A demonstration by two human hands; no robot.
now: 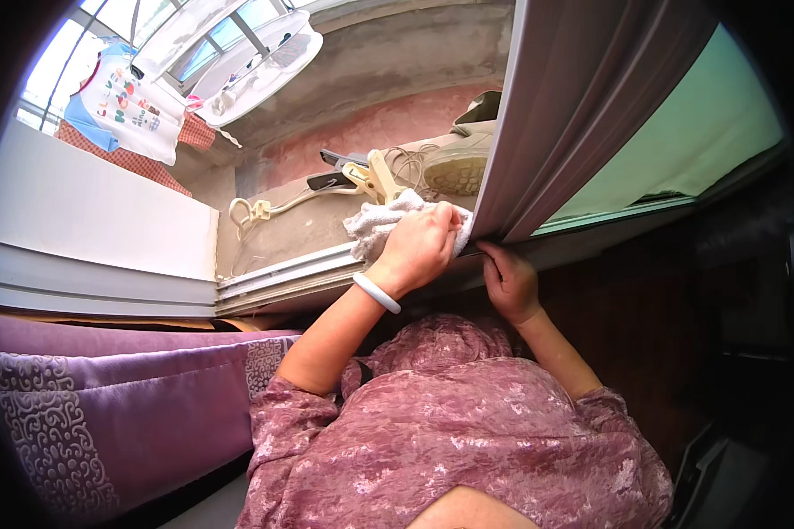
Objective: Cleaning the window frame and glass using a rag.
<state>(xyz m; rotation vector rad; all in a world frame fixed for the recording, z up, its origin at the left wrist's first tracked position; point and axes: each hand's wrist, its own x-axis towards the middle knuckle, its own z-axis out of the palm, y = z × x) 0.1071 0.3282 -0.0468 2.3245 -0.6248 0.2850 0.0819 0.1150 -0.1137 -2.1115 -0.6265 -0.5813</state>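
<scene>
My left hand [418,243], with a white bangle on its wrist, is closed around a bunched white terry cloth [387,221]. The cloth lies over the window track [291,272], right against the foot of the sliding sash frame [542,119]. Just to the right, my right hand [511,281] has its fingers curled, and one fingertip reaches the dark edge under the sash. Whether those fingers grip anything is hidden.
Beyond the track, a cream clothes hanger with large clips [374,177], a shoe [460,162] and looped cord lie on the concrete ledge. Children's clothes [129,99] and a mesh drying rack [258,69] hang at the upper left. A purple curtain [165,390] hangs at my left.
</scene>
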